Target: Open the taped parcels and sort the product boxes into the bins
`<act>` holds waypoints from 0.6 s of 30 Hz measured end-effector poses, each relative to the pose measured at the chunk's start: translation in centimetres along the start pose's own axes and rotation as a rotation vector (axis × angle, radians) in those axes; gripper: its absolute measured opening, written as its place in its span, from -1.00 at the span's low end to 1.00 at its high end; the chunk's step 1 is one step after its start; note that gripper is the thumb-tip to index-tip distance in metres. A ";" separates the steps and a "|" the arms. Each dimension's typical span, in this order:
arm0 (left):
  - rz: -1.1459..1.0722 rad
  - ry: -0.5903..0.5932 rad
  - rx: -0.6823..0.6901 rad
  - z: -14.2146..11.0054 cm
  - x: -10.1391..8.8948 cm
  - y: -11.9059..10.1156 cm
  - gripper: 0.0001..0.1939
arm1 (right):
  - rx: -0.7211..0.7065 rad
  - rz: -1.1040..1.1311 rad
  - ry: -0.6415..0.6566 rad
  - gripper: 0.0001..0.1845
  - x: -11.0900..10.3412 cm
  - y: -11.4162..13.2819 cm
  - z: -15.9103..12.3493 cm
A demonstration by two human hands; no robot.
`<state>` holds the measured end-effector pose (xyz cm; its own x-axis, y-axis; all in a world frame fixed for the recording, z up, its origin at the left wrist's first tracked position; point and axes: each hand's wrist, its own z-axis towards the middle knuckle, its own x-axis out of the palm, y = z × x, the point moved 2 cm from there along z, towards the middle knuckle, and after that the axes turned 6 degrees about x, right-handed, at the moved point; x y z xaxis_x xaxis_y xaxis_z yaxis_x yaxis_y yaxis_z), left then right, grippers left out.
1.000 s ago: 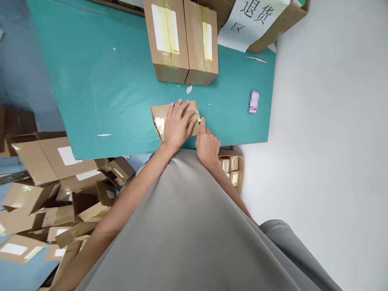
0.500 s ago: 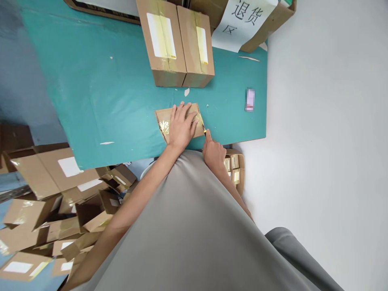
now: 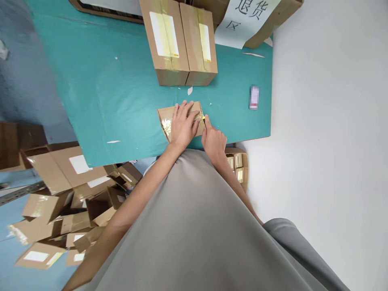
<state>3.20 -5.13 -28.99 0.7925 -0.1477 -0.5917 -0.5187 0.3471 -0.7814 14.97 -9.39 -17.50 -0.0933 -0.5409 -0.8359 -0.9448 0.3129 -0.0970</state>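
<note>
A small cardboard box (image 3: 165,115) with shiny clear tape lies near the front edge of the green table. Flat across its top rests my left hand (image 3: 184,123), fingers spread, covering the middle of it. My right hand (image 3: 214,139) is closed around a utility knife (image 3: 204,120) with a yellow part near its front, index finger stretched along it. The knife's tip is at the right end of the box, beside my left fingers. Most of the knife's handle is hidden in my hand.
Two taped cardboard cartons (image 3: 184,40) stand farther back on the green table (image 3: 106,89). Behind them hangs a paper sign (image 3: 242,24) on another box. A pixelated pink item (image 3: 254,97) lies right. Opened boxes (image 3: 69,202) pile on the floor at left; a carton of small boxes (image 3: 238,163) stands below the table.
My right hand and the knife have moved a little away from me along the box's right end. My left hand stays on the box. The whole view has shifted slightly.
</note>
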 end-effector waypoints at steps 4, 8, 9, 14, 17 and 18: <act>0.003 0.008 -0.007 0.0 -0.1 0.0 -0.48 | 0.006 0.005 -0.012 -0.29 0.3 0.2 0.7; 0.009 0.030 -0.028 0.1 -0.1 -0.1 -0.46 | 0.019 -0.011 0.003 -0.27 0.3 0.1 0.3; 0.010 0.034 -0.036 0.2 0.0 -0.1 -0.46 | 0.023 -0.016 0.024 -0.26 0.4 0.0 0.1; 0.008 0.000 -0.037 0.2 0.2 -0.2 -0.46 | 0.061 -0.021 0.132 -0.24 1.1 -1.2 -1.0; 0.014 -0.003 -0.028 0.2 0.1 -0.2 -0.50 | 0.058 -0.003 0.154 -0.28 1.1 -2.0 -2.0; 0.016 -0.004 -0.025 0.2 0.0 -0.1 -0.51 | 0.051 -0.002 0.164 -0.29 1.0 -2.2 -2.5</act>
<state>3.37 -4.99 -28.85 0.7850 -0.1390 -0.6038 -0.5394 0.3261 -0.7763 16.17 -12.55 -16.76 -0.1454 -0.6605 -0.7366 -0.9281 0.3490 -0.1297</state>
